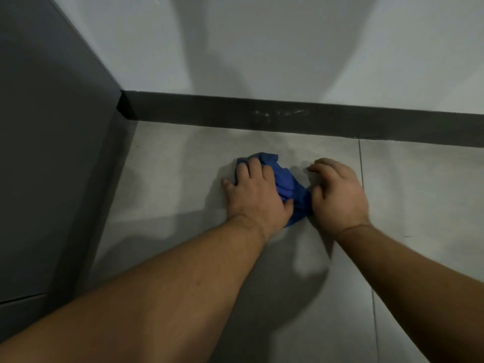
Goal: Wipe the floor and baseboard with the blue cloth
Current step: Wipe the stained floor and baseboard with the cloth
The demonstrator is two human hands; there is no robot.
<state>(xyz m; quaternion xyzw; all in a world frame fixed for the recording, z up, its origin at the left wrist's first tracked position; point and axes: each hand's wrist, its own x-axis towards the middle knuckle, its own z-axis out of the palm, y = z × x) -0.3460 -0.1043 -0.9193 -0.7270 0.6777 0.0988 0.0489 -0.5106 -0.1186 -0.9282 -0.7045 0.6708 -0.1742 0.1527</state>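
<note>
floor stage, wipe under way, baseboard not yet reached, by my reading.

- blue cloth [284, 187] bunched on the grey tile floor [170, 184], lying between the 2 hands and partly under both.
- left hand [258, 196] flat on the cloth, fingers [252, 169] spread and pressing down, not curled round it; the far edge of the cloth shows just past the fingertips.
- right hand [339, 195] beside it, heel resting on the near corner of the cloth; its fingers [318, 166] are bent and loose, tips on bare tile. whether they pinch any fabric i cannot tell.
- floor beyond the fingertips looks faintly dulled or smeared; hard to say if that is dust or damp.
- dark baseboard [366, 127] runs across ahead of the fingers, apart from the cloth. pale scuffs or dust marks [277, 115] sit on it just ahead of the gap between the hands. these look untouched, so that part of the job seems left to do.
- to the left of the left fingers: a dark panel [52, 166], door or cabinet side, meeting the baseboard at a corner [125, 108]. that corner will be the tight spot.
- a grout line [362, 179] passes right of the right fingers; more tile on that side likely remains.
- nothing loose lies in the way. shadows of the arms fall across the tile and the white wall [262, 48].
</note>
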